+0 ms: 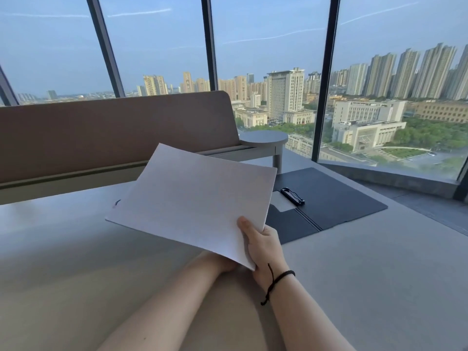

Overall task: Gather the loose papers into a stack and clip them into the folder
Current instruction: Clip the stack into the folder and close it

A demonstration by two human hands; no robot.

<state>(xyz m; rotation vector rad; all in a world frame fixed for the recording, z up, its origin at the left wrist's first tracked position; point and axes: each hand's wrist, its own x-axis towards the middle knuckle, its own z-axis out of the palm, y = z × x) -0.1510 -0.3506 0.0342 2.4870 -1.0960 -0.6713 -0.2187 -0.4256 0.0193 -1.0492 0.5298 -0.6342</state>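
Nothing can be read here. The stack of papers [192, 198] shows only faint grey lines too blurred to make out as words. The black clip [292, 195] on the open dark folder [339, 198] bears no legible brand, and the distant buildings [286, 95] show no readable signs.

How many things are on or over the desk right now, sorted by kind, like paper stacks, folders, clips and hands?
Paper stacks: 1, the white paper stack held above the desk
Folders: 1, the dark folder lying open
Clips: 1, the black clip inside the folder
Hands: 2, the right hand gripping the stack, the left hand mostly hidden beneath it
Total: 5
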